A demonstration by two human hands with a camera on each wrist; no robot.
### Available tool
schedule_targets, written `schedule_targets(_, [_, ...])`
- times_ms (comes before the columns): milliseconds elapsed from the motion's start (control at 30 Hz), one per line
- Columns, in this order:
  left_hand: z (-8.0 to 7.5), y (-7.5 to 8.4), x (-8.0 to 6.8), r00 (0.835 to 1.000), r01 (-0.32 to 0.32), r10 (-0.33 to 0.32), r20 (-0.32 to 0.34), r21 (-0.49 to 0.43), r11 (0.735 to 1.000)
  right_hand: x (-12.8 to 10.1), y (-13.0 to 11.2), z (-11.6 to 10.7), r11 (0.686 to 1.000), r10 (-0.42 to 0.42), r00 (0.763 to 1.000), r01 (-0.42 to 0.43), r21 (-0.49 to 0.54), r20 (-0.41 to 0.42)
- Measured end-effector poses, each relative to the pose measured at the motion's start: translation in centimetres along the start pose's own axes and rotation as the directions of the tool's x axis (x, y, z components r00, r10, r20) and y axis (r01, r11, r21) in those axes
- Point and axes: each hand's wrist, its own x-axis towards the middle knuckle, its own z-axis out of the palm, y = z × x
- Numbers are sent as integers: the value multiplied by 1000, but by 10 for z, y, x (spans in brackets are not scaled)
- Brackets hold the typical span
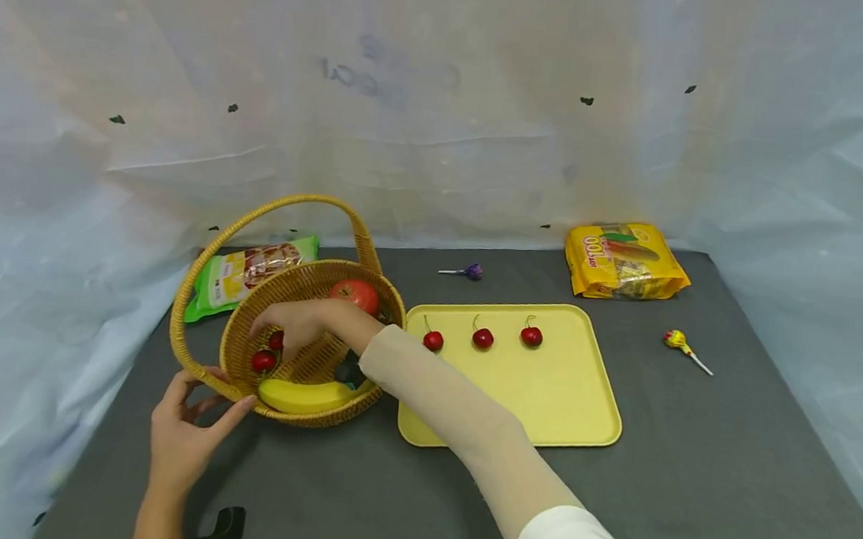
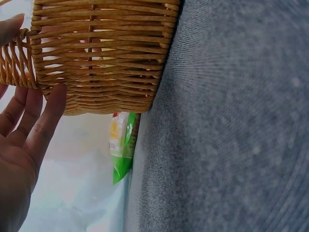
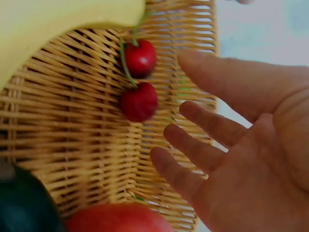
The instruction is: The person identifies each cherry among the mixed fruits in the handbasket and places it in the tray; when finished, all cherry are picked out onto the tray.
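The basket (image 1: 299, 340) stands near the left edge of the counter (image 1: 687, 488), just beside the tray (image 1: 543, 394). The right hand (image 1: 300, 320) reaches into the basket with fingers (image 3: 193, 145) spread and relaxed, holding nothing; its fingertips lie close to two cherries (image 3: 139, 89) on the woven floor (the wrist view shows a gap between fingers and fruit). The left hand (image 1: 183, 432) rests open against the outside of the basket's near wall, straight fingers (image 2: 46, 123) touching the weave beside the handle (image 1: 285, 209) base. Inside the basket also lie a banana (image 1: 304, 396) along the near wall, a tomato (image 1: 354, 295) at the far wall, and a dark item (image 3: 24, 208), partly hidden, that cannot be identified. Three cherries on the tray (image 1: 482, 337) sit in a row along its far edge, apart from one another. A green packet (image 1: 247, 273) lies behind the basket at the far left corner of the counter. A yellow packet (image 1: 623, 260) lies at the far edge toward the right corner. A purple lollipop (image 1: 469, 271) lies near the far edge, between the two packets. A yellow lollipop (image 1: 678, 343) lies near the right edge, well apart from the tray.
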Motion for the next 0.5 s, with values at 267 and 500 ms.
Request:
schedule_targets(267, [-1,-2,0,1000,-17,17,-2,4,1000,1,0,11,989,112,993,-114,-97,-29])
schedule_targets(500, [-2,-2,-1,1000,1,-2,10,14,1000,4,1,17,976,156,986,-145,-164,59])
